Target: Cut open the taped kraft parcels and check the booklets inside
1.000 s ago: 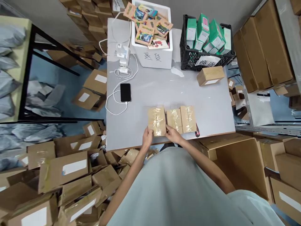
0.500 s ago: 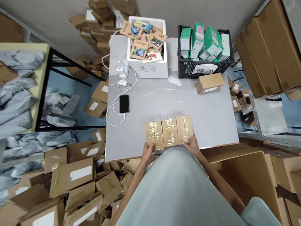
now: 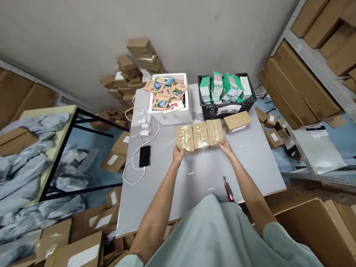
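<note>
Worktop (image 3: pixel 200 178): grey, runs up the middle of the frame to the wall at the top.
Shelving (image 3: pixel 306 66): right edge of the frame, loaded with big brown cartons.
Floor pile (image 3: pixel 78 237): labelled cardboard parcels, lower left; grey mail bags (image 3: pixel 25 174) on the left.
White foam bin (image 3: pixel 171 100): far end of the worktop, upper centre, filled with colourful flat packs.
Black crate (image 3: pixel 226 105): just right of the foam bin, holds green boxes.
Row of three taped boxes (image 3: pixel 200 135): brown, side by side and touching, upper centre of the worktop, just in front of the foam bin and the crate.
Single brown box (image 3: pixel 237 121): just right of the row, label facing front.
Left hand (image 3: pixel 178 154): arm stretched out, grip closed on the near left corner of the row.
Right hand (image 3: pixel 226 147): arm stretched out, fingers pressed against the near right corner of the row; whether they curl round it cannot be told.
Phone (image 3: pixel 144 156): black, left part of the worktop, on a white cable (image 3: pixel 133 174).
Cutter (image 3: pixel 228 188): red and black, near edge of the worktop, below the right arm.
</note>
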{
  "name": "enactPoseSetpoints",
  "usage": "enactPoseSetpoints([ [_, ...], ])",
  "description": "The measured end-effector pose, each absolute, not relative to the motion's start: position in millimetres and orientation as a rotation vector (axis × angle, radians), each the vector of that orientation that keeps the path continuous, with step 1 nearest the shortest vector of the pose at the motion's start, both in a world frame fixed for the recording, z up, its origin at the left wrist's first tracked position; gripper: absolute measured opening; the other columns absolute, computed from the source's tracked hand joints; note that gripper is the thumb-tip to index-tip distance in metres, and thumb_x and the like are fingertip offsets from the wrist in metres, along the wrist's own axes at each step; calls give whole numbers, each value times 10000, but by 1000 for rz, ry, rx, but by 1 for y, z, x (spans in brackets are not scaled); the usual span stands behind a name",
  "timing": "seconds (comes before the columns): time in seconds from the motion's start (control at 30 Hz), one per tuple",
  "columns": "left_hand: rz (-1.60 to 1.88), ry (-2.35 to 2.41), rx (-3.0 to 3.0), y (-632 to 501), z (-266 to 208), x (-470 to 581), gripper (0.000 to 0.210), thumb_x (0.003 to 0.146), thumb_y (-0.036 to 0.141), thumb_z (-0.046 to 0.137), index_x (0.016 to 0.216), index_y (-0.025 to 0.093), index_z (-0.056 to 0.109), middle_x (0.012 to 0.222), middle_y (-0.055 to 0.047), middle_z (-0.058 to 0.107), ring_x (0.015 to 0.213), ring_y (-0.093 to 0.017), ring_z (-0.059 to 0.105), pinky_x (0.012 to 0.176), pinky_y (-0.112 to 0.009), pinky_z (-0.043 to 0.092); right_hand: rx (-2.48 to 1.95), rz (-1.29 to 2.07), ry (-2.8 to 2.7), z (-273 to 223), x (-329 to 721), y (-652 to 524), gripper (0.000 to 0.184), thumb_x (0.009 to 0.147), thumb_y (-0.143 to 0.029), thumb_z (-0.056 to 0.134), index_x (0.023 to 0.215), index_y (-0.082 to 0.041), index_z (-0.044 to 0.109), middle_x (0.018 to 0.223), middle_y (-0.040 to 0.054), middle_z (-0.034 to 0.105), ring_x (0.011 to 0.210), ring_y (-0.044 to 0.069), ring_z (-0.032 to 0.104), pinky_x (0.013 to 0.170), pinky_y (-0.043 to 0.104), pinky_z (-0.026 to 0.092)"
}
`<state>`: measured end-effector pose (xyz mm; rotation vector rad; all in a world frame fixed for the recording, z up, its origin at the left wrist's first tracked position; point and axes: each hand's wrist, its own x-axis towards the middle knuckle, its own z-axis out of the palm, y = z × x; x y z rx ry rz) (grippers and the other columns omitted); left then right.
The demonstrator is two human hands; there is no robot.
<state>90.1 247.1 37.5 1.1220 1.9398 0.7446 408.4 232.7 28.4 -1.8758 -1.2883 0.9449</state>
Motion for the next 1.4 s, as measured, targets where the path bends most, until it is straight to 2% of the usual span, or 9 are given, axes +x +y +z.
enactPoseSetpoints([
  [0.17,824,1924,1312,252,56,128,633,892,210,680,1512,151,565,1627,-228,532,1626,-391,419,1392,-547,291,-2074,765,-1354,50,478,272,671,971,-335,611,1596,-95,569,1640,270,562,1539,423,525,1294,574,417],
  [0.33,790,1651,1539,243,65,202,535,911,187,649,1446,179,655,1613,-193,572,1593,-378,478,1376,-549,343,-2080,718,-1566,64,519,315,732,901,-179,674,1617,-73,562,1799,230,402,1701,418,277,1393,583,236],
  [0.5,714,1356,1685,250,79,266,564,909,199,672,1472,203,669,1599,-170,606,1590,-354,487,1400,-514,308,-2048,804,-1658,54,518,319,788,846,-187,763,1604,-75,585,1764,248,470,1673,411,381,1373,572,305],
  [0.6,677,1261,1676,253,82,290,610,903,214,702,1511,215,650,1633,-165,581,1626,-354,448,1421,-511,261,-2028,795,-1665,35,514,281,801,874,-226,735,1641,-98,543,1828,217,370,1728,395,280,1389,600,254],
  [0.77,601,1240,1484,247,63,325,707,928,264,726,1612,197,558,1697,-181,536,1627,-360,462,1401,-518,298,-1976,739,-1446,-4,536,196,778,963,-494,656,1641,-131,539,1821,205,390,1712,371,321,1383,580,282],
  [0.97,399,1268,1122,227,28,371,945,902,368,815,1713,111,403,1759,-298,436,1603,-430,502,1318,-533,415,-2083,664,-864,-17,618,167,1075,981,-768,498,1701,22,377,1801,332,342,1719,413,295,1407,611,198],
  [1.17,328,1220,887,215,22,385,1065,864,450,863,1766,258,331,1837,-233,330,1678,-385,409,1290,-550,456,-2009,884,-865,-21,638,176,846,967,-664,562,1611,-116,577,1515,228,721,1478,353,650,1276,555,472],
  [1.33,354,1214,827,217,29,383,1038,871,371,846,1765,260,331,1879,-222,209,1717,-368,336,1303,-542,439,-2000,857,-833,-14,648,191,842,976,-594,566,1648,-87,535,1692,260,558,1623,352,496,1356,591,338],
  [1.4,362,1208,825,220,32,385,999,862,339,844,1743,280,376,1877,-207,230,1708,-373,355,1301,-565,438,-1978,882,-839,-6,657,202,814,969,-570,583,1639,-108,558,1681,242,578,1597,343,534,1340,587,370],
])
